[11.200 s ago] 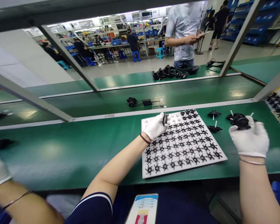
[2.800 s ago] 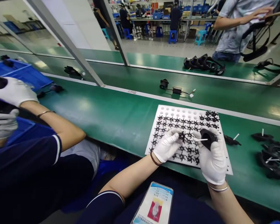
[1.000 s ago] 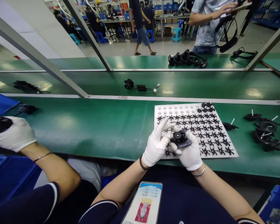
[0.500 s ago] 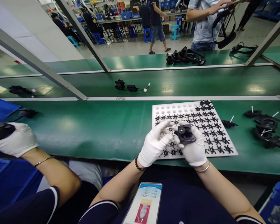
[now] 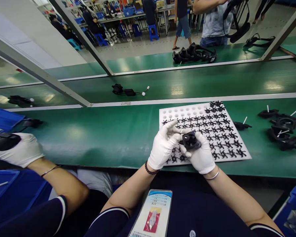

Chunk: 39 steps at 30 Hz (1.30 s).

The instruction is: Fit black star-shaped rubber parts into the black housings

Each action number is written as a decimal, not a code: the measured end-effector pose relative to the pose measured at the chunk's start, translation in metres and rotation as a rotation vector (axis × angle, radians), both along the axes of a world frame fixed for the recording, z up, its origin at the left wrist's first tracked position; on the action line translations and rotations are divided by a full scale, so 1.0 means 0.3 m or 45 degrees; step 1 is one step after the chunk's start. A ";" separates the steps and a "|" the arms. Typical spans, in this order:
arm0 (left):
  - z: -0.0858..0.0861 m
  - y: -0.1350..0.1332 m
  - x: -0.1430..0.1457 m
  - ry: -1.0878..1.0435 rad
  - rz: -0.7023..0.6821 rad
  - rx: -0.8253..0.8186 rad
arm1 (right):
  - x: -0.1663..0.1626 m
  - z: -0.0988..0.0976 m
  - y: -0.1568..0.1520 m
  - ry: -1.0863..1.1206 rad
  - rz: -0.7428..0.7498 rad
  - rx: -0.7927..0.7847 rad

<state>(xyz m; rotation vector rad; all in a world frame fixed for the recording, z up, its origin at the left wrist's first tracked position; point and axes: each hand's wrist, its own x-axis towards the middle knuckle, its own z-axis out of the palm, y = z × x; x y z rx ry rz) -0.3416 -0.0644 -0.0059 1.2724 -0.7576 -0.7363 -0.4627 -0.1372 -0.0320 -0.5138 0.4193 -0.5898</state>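
Both my hands wear white gloves and meet over the near edge of a white foam tray (image 5: 167, 113) filled with several small black fan impellers (image 5: 220, 131). My right hand (image 5: 201, 156) grips a round black fan housing (image 5: 189, 140), tilted toward me. My left hand (image 5: 164, 146) touches the housing's left side, its fingers spread above it. A bead bracelet sits on my left wrist, a metal bangle on my right.
More black housings with white sticks (image 5: 282, 130) lie at the right on the green bench. A cabled black part (image 5: 124, 90) rests on the belt behind. A co-worker's gloved hand (image 5: 17, 151) is at left by blue bins (image 5: 1, 118). A phone (image 5: 153, 214) lies on my lap.
My hands stay together on the housing and have drifted slightly left in view. The housing has turned a little in my right hand. The cabled part on the belt has moved left.
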 end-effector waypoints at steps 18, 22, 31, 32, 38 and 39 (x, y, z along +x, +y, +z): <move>-0.083 -0.018 -0.016 -0.432 0.100 0.023 | 0.014 0.034 -0.046 0.001 0.079 0.492; -0.072 -0.014 -0.027 -0.349 -0.239 -0.033 | 0.018 0.025 -0.051 -0.027 0.137 0.515; -0.046 0.071 -0.064 -0.133 -0.291 -0.163 | -0.044 0.023 -0.127 -0.158 -0.052 0.356; -0.045 0.069 -0.057 -0.156 -0.255 -0.160 | -0.046 0.027 -0.125 -0.166 -0.035 0.346; -0.034 0.027 -0.054 -0.193 -0.238 -0.174 | -0.030 0.026 -0.071 -0.170 0.083 0.399; -0.031 0.021 -0.060 -0.178 -0.243 -0.152 | -0.026 0.022 -0.061 -0.172 0.104 0.403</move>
